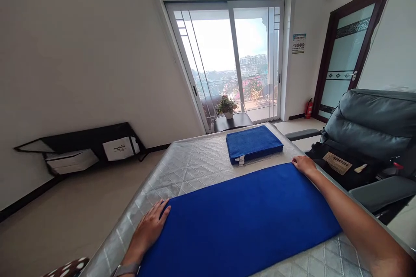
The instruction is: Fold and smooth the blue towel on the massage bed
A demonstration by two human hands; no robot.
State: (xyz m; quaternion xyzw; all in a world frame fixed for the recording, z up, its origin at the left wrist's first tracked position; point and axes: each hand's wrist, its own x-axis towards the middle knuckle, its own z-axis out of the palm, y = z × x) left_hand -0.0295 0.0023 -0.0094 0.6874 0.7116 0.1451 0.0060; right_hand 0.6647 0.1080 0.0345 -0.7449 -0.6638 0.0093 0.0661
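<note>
A blue towel point(240, 216) lies spread out flat across a table with a silver quilted cover point(185, 164). My left hand point(150, 227) rests at the towel's left edge, its fingers stretched out and lying flat, with a band on the wrist. At the far right corner of the towel is my right hand point(304, 165), its bent fingers closed on the cloth's edge; the fingertips are partly hidden. Beyond the spread towel sits a neatly folded stack of blue towels point(255, 140), with a small white label point(241, 160) on its near side.
A dark padded armchair point(373, 117) holding a black bag stands close on the right. Past the table's far end, a potted plant point(228, 108) sits on a small dark table before sliding glass doors. A black rack point(91, 143) with white boxes is along the left wall.
</note>
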